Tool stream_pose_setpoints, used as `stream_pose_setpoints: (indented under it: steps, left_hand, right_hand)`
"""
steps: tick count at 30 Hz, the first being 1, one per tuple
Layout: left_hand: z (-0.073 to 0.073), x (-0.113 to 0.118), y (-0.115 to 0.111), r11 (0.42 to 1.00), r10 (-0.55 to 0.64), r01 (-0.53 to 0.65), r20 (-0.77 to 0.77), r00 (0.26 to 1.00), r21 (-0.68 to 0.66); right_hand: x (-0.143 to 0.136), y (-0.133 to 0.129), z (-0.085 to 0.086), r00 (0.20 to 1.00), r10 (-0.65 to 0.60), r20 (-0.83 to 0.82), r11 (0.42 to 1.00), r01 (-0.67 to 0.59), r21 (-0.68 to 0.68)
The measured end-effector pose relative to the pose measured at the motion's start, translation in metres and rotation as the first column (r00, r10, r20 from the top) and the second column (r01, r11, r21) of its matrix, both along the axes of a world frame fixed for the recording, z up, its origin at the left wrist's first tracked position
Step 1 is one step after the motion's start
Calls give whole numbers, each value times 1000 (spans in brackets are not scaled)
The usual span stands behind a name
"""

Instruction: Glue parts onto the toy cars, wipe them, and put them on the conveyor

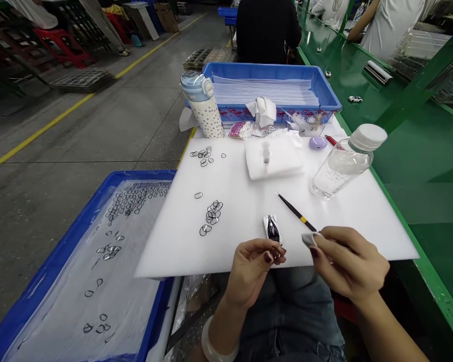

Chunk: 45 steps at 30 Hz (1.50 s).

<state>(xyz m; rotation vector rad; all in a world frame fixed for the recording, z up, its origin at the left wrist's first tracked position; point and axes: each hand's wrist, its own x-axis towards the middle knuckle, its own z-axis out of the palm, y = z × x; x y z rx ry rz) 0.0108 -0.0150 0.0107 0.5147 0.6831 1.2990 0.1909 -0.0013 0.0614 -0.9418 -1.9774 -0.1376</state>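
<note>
My left hand (249, 266) is closed in a pinch at the front edge of a white foam sheet (234, 183). Whatever lies between its fingertips is too small and too hidden to name. Just beyond those fingers a small white toy car (272, 229) with a dark, glossy top rests on the foam, its near end partly covered by them. My right hand (349, 259) grips a folded piece of white cloth (309, 239) between thumb and fingers. Black tweezers (296, 212) with a yellow band lie beyond that hand. Small dark-edged oval pieces (213, 212) are grouped on the left of the foam.
A blue tray (143, 175) at lower left holds many similar ovals. Behind the foam stand a dotted tumbler (207, 113) and a blue bin (272, 70). A clear bottle (340, 168) is at right, beside a green conveyor table (430, 201). A person in black (268, 30) sits ahead.
</note>
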Motion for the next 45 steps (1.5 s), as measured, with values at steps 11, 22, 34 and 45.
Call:
stream_pose_setpoints:
  steps: [11, 22, 34, 45]
  left_hand:
    - [-9, -18, 10, 678, 679, 256, -720, 140, 689]
    - [-9, -23, 14, 845, 469, 188, -862, 193, 501]
    - [-4, -24, 20, 910, 321, 191, -916, 240, 368]
    - [-5, -36, 33, 833, 296, 443, -943, 152, 332]
  right_hand:
    - [-18, 13, -43, 962, -52, -267, 908, -66, -414]
    - [-21, 15, -47, 992, -55, -110, 797, -23, -603]
    - [-25, 17, -45, 995, -81, -55, 783, 29, -622]
    - [-10, 3, -54, 993, -80, -85, 946, 49, -319]
